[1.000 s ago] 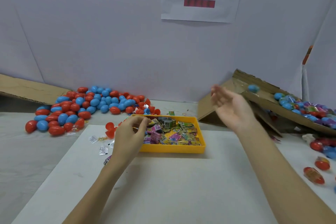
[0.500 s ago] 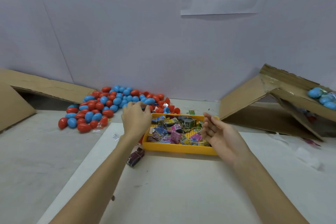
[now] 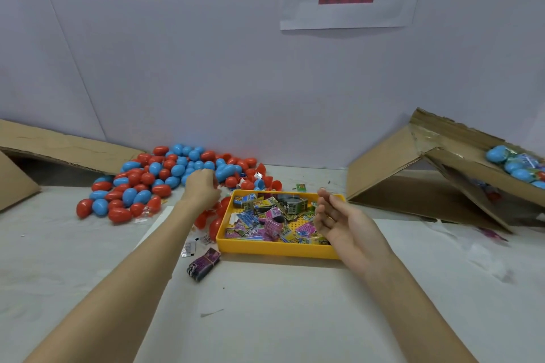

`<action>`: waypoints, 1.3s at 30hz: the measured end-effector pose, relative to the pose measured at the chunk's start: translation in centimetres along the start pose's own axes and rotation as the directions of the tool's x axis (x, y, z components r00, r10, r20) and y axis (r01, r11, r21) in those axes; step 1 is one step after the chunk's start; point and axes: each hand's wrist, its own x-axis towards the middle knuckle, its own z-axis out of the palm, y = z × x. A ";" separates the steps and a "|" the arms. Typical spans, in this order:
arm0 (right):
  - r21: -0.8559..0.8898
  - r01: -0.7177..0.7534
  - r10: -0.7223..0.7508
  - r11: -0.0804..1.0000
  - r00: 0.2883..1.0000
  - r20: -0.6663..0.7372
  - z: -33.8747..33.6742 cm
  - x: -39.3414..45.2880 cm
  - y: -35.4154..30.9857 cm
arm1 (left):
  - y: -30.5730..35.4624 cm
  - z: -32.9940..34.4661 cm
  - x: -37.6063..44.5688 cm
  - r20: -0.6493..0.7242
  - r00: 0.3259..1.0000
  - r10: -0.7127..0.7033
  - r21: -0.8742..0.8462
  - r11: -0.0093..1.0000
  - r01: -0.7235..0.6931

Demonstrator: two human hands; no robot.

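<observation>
A: So, how far along?

B: Early, I'd judge. A big pile of eggs (image 3: 153, 178) lies bare at the back left, by the wall. Some wrapped eggs (image 3: 501, 155) sit in the cardboard box (image 3: 383, 168) on the right. The yellow tray (image 3: 274, 250) is full of film sleeves (image 3: 272, 227). Plenty left.

A: Hands?

B: The left hand (image 3: 202, 188) is on the pile's right edge, fingers curled down. Can't tell if it grips an egg. The right hand (image 3: 342, 222) is palm up, relaxed and holding nothing, over the tray's right end.

A: Egg axis?

B: All on their sides, axes mixed. The blue egg (image 3: 225, 171) just beside the left hand slants lower left to upper right. Narrow end unclear.
</observation>
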 end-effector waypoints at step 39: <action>-0.729 0.420 -0.390 0.540 0.893 0.226 1.8 -2.6 2.6 | 7.8 0.4 -15.0 -0.237 0.811 0.535 -0.517 0.637 -0.572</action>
